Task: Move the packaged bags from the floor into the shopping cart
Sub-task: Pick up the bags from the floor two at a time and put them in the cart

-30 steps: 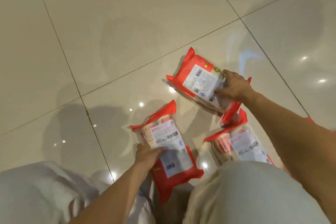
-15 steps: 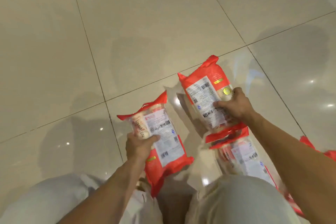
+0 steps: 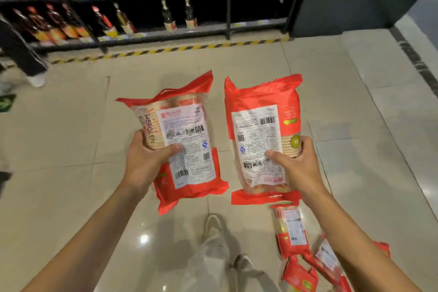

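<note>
While the rest of the red packs wait on the tiles, the person stands with one bag in each fist, both held up well clear of the floor [image 3: 71, 173]. The left hand [image 3: 144, 166] is clamped on the left bag [image 3: 182, 142], thumb across the white label and fingers curled behind its edge; the right hand [image 3: 296, 166] is closed the same way on the right bag [image 3: 260, 130], pinching its outer side. These look light to me: soft crinkly film around what seem to be stacked paper cups, so the wrap will slide and rustle while the cups inside give the pack some body. Squeezing hard could crush them; a hold at the middle of the side, as now, or by the cut-out handle at the sealed end, seems safest.

A second ago the person was crouched over the floor with both bags barely lifted; now they have risen, and the view has swung up to take in the shelves [image 3: 166, 28] of bottles. More bags [image 3: 294, 232] lie by the person's right foot, blurred, perhaps three. No shopping cart is in sight, so both bags have some way to travel.
</note>
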